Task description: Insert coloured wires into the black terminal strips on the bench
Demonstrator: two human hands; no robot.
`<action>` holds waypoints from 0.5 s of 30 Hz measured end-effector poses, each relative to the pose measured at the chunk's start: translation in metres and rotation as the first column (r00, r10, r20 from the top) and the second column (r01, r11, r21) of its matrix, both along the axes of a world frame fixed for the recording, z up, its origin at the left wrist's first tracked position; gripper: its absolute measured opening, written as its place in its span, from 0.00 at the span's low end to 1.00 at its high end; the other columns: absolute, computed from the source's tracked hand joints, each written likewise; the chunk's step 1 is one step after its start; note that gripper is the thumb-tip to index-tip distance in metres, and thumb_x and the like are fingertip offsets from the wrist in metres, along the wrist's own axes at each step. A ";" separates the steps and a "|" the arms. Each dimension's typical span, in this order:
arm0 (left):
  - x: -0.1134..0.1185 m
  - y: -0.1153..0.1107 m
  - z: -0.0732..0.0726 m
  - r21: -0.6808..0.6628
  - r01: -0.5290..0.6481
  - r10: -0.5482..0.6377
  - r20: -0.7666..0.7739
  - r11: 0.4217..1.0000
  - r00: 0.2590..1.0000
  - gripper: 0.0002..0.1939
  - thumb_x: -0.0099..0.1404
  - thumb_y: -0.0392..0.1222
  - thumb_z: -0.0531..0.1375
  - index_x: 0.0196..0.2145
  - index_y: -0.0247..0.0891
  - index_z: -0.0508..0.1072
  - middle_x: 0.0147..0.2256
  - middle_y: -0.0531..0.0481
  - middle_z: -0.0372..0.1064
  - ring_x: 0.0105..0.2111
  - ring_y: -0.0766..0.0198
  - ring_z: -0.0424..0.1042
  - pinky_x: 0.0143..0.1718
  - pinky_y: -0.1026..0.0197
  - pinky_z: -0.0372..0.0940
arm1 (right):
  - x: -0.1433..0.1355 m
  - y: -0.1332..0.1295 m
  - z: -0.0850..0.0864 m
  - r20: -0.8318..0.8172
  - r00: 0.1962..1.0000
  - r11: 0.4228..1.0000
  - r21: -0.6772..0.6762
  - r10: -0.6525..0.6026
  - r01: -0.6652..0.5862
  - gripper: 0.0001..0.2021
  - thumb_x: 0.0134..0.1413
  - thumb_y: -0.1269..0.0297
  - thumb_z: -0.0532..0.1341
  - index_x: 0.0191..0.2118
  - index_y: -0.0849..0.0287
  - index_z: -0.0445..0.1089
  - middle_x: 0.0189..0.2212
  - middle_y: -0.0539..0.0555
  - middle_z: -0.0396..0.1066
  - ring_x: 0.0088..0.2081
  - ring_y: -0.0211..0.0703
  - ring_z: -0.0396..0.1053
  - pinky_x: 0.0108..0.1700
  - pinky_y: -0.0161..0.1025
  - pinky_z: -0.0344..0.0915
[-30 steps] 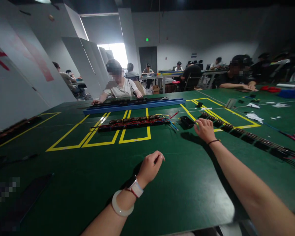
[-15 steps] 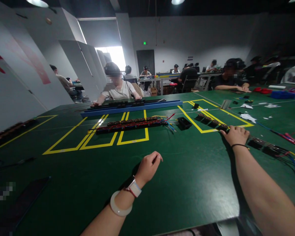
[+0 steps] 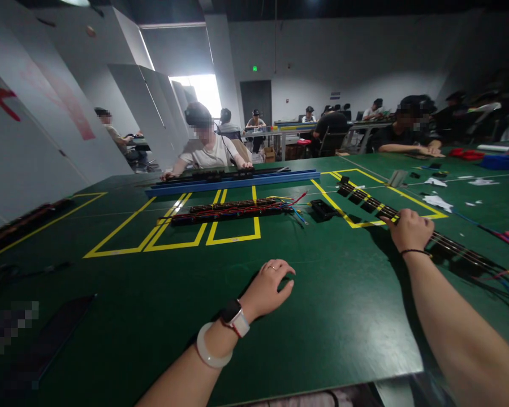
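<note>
My right hand [image 3: 410,230] is wrapped round the middle of a long dark wire harness strip [image 3: 462,249] at the right. Black blocks line the strip, and yellow, red and blue wires trail from its near end. My left hand [image 3: 270,285] hovers over the green table [image 3: 305,339], fingers apart and curved, with nothing in it. Beyond it lies a bundle of black strips with red wires [image 3: 233,212], inside yellow tape outlines. A small black tray [image 3: 322,210] sits between that bundle and the strip.
Across the table a person in a light shirt [image 3: 210,148] has both hands at a blue rail [image 3: 237,182]. White scraps [image 3: 438,202] and a blue bin [image 3: 503,162] are at the right. A dark flat object [image 3: 55,339] lies near left.
My left hand has opened from a loosely closed shape and turned palm down. The strip's far end has risen slightly off the table in my right hand. The view has shifted a little.
</note>
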State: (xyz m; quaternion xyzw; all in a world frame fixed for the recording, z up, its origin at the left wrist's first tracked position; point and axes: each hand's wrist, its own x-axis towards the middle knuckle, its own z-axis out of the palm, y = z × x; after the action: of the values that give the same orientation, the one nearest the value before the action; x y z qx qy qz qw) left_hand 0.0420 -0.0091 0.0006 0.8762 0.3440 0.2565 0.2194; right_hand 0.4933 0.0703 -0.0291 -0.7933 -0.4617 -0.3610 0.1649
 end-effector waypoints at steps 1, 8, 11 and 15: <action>0.001 -0.002 -0.002 0.016 0.040 -0.039 -0.035 0.999 0.999 0.16 0.63 0.42 0.52 0.48 0.42 0.66 0.50 0.46 0.63 0.52 0.59 0.60 0.55 0.51 0.53 | -0.004 0.000 0.003 0.013 1.000 1.000 0.017 0.013 -0.013 0.18 0.57 0.50 0.52 0.37 0.62 0.64 0.31 0.61 0.67 0.32 0.48 0.60 0.36 0.42 0.43; 0.011 -0.014 -0.018 0.108 0.265 -0.224 -0.291 0.958 0.930 0.26 0.67 0.49 0.45 0.61 0.44 0.50 0.63 0.46 0.43 0.63 0.58 0.40 0.61 0.49 0.40 | -0.052 0.005 0.036 0.011 0.989 0.989 0.007 0.150 -0.150 0.18 0.60 0.50 0.49 0.38 0.62 0.62 0.32 0.60 0.68 0.33 0.46 0.59 0.38 0.40 0.45; 0.012 -0.016 -0.019 0.129 0.281 -0.224 -0.340 0.951 0.913 0.28 0.67 0.51 0.43 0.62 0.43 0.47 0.63 0.43 0.39 0.63 0.56 0.37 0.61 0.48 0.39 | -0.082 0.004 0.052 -0.013 0.976 0.976 0.008 0.217 -0.217 0.19 0.60 0.48 0.48 0.36 0.62 0.62 0.32 0.60 0.67 0.32 0.46 0.60 0.36 0.40 0.47; 0.011 -0.022 -0.015 0.148 0.320 -0.246 -0.374 0.936 0.894 0.29 0.67 0.52 0.42 0.63 0.40 0.45 0.63 0.43 0.39 0.63 0.57 0.37 0.61 0.49 0.38 | -0.134 -0.002 0.067 -0.076 0.895 0.897 -0.018 0.440 -0.443 0.21 0.57 0.45 0.50 0.39 0.61 0.60 0.34 0.59 0.67 0.29 0.45 0.62 0.28 0.37 0.48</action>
State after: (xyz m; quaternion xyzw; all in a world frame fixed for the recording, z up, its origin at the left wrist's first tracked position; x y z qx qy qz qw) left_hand 0.0526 -0.0311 -0.0143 0.9664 0.2173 0.0960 0.0979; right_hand 0.3589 0.0678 0.0374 -0.6829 -0.6297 -0.2779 0.2447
